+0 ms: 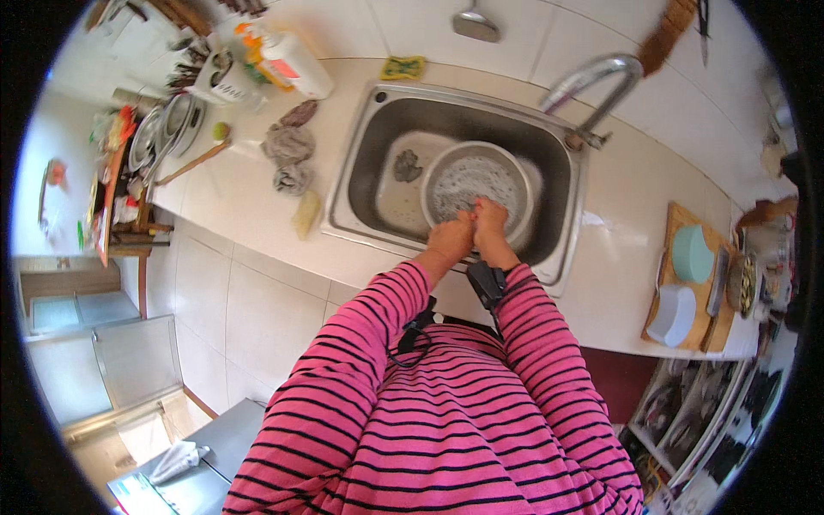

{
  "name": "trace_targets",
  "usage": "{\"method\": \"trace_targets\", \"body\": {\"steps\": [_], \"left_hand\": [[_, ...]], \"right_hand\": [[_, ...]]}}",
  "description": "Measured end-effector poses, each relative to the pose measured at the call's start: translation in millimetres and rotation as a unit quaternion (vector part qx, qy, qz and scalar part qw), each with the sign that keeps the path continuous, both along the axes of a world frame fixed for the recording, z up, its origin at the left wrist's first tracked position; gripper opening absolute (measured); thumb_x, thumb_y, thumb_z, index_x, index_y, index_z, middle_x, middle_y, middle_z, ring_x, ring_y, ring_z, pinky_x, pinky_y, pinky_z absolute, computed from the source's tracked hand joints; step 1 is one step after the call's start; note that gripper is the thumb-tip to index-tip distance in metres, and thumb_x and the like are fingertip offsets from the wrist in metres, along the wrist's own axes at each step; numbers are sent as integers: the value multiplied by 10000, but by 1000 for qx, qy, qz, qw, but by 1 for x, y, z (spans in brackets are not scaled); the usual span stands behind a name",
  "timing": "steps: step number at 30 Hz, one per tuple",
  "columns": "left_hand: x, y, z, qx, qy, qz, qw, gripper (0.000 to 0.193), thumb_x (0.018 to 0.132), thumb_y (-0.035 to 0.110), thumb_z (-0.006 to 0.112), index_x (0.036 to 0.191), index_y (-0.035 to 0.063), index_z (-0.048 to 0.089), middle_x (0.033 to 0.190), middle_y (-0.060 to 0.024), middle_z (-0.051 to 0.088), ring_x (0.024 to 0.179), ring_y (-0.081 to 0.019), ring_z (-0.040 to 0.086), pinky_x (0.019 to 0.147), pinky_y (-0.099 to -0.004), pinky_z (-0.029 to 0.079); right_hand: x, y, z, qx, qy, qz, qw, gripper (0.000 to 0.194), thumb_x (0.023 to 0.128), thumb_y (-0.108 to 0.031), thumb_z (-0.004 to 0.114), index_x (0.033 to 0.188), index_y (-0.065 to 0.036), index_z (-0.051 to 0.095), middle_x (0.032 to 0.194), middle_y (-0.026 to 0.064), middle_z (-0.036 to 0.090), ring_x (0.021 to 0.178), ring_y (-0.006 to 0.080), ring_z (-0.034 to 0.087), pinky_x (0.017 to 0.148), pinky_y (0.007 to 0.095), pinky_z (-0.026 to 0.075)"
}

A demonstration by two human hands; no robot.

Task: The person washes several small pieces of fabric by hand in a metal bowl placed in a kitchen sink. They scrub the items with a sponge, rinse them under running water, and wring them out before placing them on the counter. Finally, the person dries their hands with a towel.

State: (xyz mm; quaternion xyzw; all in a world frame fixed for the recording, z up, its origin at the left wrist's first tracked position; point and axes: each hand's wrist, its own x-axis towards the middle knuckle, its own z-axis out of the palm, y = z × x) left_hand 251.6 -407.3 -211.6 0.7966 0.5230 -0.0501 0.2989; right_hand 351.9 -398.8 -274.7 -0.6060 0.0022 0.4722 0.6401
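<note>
My left hand (452,237) and my right hand (491,222) are close together over the near side of a round metal basin (430,177). The basin stands in a stainless steel sink (376,138) and holds sudsy water (473,183). Both hands have curled fingers, and a dark bit of something wet shows beside the left fingers; whether either hand grips it cannot be made out. A dark grey crumpled scrap (407,166) lies on the sink floor, left of the basin. The chrome faucet (608,64) arches at the sink's back right corner.
Crumpled cloths (288,145) lie on the counter left of the sink. A yellow-green sponge (403,67) is behind it, near a white pump bottle (299,64). A wooden stick (193,164) lies further left. At the right, a cutting board (676,225) bears a green container (692,254) and a white one (671,315).
</note>
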Motion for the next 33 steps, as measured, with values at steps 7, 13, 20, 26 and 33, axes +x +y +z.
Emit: {"method": "trace_targets", "body": {"steps": [7,13,20,26,33], "left_hand": [[-14,4,27,-14,-169,81,982,493,764,283,606,1105,5,383,823,-283,603,775,-441,594,715,-498,467],[-73,43,51,52,-290,213,932,467,741,243,630,1131,48,462,845,-206,632,810,-376,606,700,-429,482],[-246,111,76,225,-330,370,839,356,659,182,730,914,37,529,704,-81,616,656,-216,606,636,-314,487],[-309,140,72,310,-134,277,899,434,633,168,734,1010,47,556,939,-125,610,887,-290,577,777,-365,468],[-326,147,39,204,-74,316,924,537,617,156,737,1096,37,524,1035,-141,584,983,-320,545,821,-393,454]], "right_hand": [[1,-4,64,107,85,123,983,122,806,-102,558,876,-5,584,723,84,565,656,199,542,607,309,456],[-4,9,109,111,139,174,968,433,859,-363,550,1170,-65,507,1022,75,599,940,206,563,824,333,435],[-58,27,79,-8,-20,268,963,306,832,-191,558,1100,-43,551,991,96,620,894,186,590,773,298,463],[-101,60,35,-11,-74,327,942,250,846,-151,563,1062,-25,571,930,78,632,875,185,591,716,284,468],[-125,105,-10,-93,-433,470,764,468,768,-154,644,1200,-53,496,1129,197,532,999,338,536,851,385,439]]}}
